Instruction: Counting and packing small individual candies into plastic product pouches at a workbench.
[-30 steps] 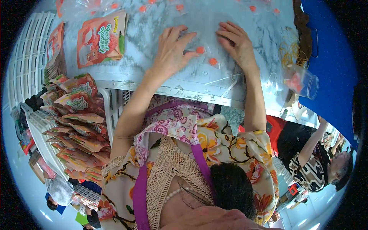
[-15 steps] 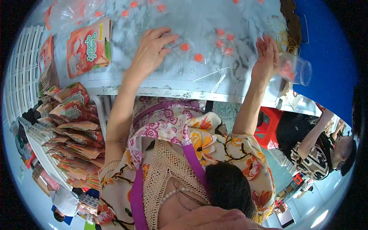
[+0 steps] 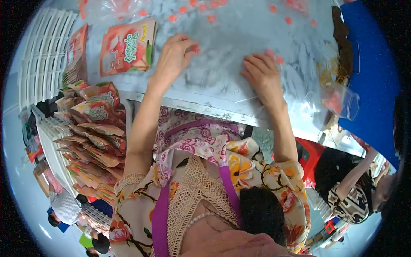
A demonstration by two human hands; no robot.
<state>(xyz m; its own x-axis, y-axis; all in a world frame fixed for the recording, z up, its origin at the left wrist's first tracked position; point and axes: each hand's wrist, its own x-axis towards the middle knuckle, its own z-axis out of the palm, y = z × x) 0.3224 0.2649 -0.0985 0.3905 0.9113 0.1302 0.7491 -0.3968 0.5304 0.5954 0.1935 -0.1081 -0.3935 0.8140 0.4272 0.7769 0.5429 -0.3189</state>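
My left hand [image 3: 173,60] is just above the table, thumb and forefinger closed on a small red piece [image 3: 195,49] that shows at the fingertips. To the right, my right hand [image 3: 262,77] is palm down over the tabletop, fingers loosely bent and a little apart. Whatever lies under its palm is hidden. Two small red pieces [image 3: 274,56] lie just beyond its fingers. More red pieces [image 3: 203,7], blurred, are scattered toward the far edge. Left of my left hand lies a stack of printed red pouches [image 3: 128,47].
Filled pouches [image 3: 96,128] crowd a white basket at the left, below a white slatted rack [image 3: 45,55]. A clear plastic cup [image 3: 352,106] with red pieces lies tipped at the right edge, near yellow rubber bands [image 3: 329,73]. A co-worker [image 3: 346,188] sits at the right.
My right hand has moved left from beside the cup to the red pieces. My left thumb and forefinger have closed. The whole view has shifted, with the pouches now farther right.
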